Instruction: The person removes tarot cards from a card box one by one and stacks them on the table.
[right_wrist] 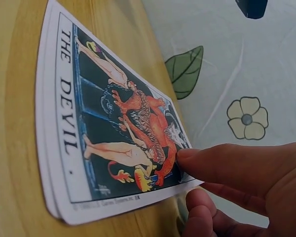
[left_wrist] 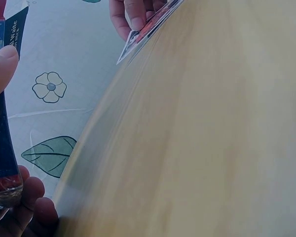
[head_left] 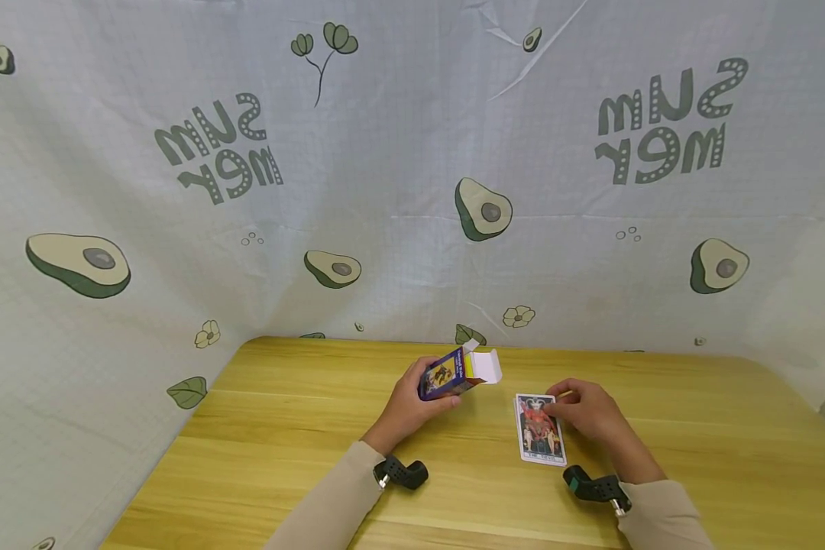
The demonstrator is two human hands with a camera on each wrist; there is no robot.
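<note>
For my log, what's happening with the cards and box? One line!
left hand: holds tarot card box | end flap: open | right hand: pinches tarot cards | top card: The Devil

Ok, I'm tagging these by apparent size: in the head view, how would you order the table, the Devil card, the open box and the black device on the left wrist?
1. table
2. open box and Devil card, too alike to rank
3. black device

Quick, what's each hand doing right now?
Left hand: holding the card box, its flap open.
Right hand: pinching the cards near a corner.
</note>
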